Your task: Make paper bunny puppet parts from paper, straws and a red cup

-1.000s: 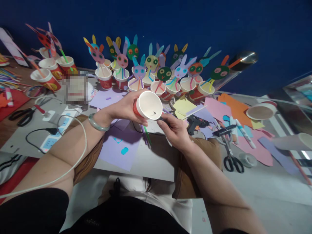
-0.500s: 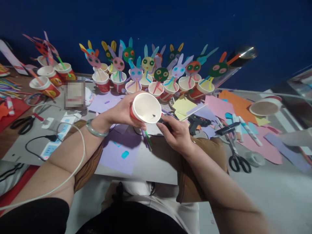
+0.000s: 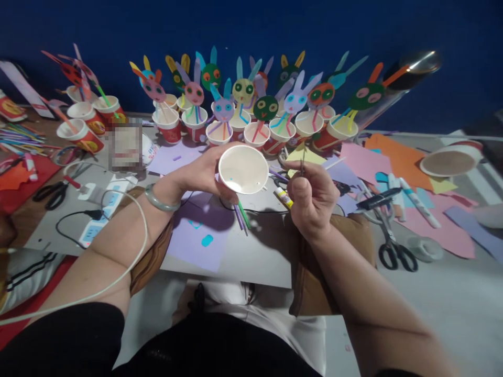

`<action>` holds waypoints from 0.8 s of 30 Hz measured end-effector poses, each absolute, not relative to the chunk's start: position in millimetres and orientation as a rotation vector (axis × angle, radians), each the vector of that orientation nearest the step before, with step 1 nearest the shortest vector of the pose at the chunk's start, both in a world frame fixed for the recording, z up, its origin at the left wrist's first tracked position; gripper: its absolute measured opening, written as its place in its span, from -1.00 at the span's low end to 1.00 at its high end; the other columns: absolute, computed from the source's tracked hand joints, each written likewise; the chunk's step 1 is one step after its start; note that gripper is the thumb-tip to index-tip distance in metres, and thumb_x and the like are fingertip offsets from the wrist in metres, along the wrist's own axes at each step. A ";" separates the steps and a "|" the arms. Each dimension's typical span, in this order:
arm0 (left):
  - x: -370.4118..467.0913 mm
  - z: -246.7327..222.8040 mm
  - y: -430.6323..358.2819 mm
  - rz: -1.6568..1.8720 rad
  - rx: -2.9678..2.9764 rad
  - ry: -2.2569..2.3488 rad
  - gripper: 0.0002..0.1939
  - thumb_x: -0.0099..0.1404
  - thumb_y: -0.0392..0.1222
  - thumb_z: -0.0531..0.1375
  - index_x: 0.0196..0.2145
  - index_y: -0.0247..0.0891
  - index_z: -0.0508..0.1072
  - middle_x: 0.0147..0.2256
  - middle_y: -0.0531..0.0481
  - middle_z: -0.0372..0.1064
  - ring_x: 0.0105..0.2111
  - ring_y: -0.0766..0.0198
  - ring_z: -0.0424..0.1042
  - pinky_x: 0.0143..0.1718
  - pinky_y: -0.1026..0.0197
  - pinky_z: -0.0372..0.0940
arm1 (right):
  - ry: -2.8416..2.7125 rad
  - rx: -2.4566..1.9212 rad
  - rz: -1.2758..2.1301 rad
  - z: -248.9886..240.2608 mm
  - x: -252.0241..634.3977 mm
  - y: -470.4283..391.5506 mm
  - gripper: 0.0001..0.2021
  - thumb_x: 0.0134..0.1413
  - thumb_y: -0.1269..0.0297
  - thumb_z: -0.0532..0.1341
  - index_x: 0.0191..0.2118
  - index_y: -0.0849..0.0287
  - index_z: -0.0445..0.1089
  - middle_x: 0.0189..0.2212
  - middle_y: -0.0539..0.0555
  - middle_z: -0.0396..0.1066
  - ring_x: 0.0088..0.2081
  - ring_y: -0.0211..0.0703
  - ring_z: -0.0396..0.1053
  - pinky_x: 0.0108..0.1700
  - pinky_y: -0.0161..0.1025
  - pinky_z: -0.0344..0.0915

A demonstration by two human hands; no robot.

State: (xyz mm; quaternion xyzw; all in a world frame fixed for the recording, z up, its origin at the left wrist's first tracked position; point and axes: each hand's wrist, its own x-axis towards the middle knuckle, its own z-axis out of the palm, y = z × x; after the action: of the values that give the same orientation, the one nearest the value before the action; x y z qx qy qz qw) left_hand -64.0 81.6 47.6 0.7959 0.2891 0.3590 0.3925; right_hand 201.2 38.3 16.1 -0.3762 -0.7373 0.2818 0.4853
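My left hand (image 3: 206, 170) is wrapped round a paper cup (image 3: 243, 170), its open white mouth tilted towards me. Small light spots show inside the cup near its bottom. To the cup's right, my right hand (image 3: 312, 196) is closed on a thin pointed metal tool (image 3: 303, 159), tip upward. The fingers hide the rest of that tool, so I cannot tell its exact kind. Below the cup lie purple and green sticks (image 3: 242, 215). A yellow glue stick (image 3: 283, 198) is beside my right hand.
Several cups with paper rabbit heads (image 3: 266, 108) stand along the back. Scissors (image 3: 393, 246), markers (image 3: 420, 201) and coloured paper (image 3: 436, 230) lie on the right. A power strip (image 3: 104, 212) with cords sits on the left. Purple paper (image 3: 196, 246) lies before me.
A dark tip that showed through the cup's inside is gone from it. My right hand has moved right, away from the cup, and turned the tool upward. My left hand still holds the cup.
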 end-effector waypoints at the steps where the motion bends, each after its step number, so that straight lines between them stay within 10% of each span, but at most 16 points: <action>1: -63.9 47.5 81.5 0.917 2.019 0.728 0.15 -0.32 0.35 0.62 0.18 -0.22 0.48 0.06 -0.25 0.53 0.10 -0.17 0.53 0.16 -0.12 0.44 | -1.746 -0.918 0.646 16.4 200.3 37.8 -0.40 0.41 -0.35 -0.01 0.11 0.01 0.45 -0.28 0.17 0.47 -0.28 -0.02 0.48 -0.34 -0.11 0.33; 13: -52.1 43.3 70.9 0.694 1.803 0.611 -0.02 -0.08 0.43 0.48 0.15 -0.25 0.52 -0.11 -0.23 0.58 -0.02 -0.20 0.58 0.02 -0.10 0.50 | -1.443 -0.892 1.332 30.7 194.0 37.5 -0.38 0.05 -0.40 0.37 -0.04 0.05 0.48 -0.56 -0.11 0.09 -0.58 -0.31 0.02 -0.54 -0.26 -0.03; 24: -37.8 25.8 70.3 0.838 1.689 0.686 -0.29 0.26 0.35 0.36 0.15 -0.16 0.39 0.00 -0.18 0.57 -0.02 0.03 0.61 -0.05 0.08 0.52 | -1.303 -0.993 1.455 26.0 185.9 47.5 -0.58 0.07 -0.13 0.41 -0.23 0.06 0.31 -0.45 -0.08 0.28 -0.47 -0.28 0.19 -0.45 -0.27 0.16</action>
State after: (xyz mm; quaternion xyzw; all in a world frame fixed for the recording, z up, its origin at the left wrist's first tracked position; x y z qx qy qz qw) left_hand -37.8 70.3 25.8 0.7097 0.2884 0.3521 0.5378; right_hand 185.9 47.5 26.0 -0.4028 -0.5288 0.5906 0.4575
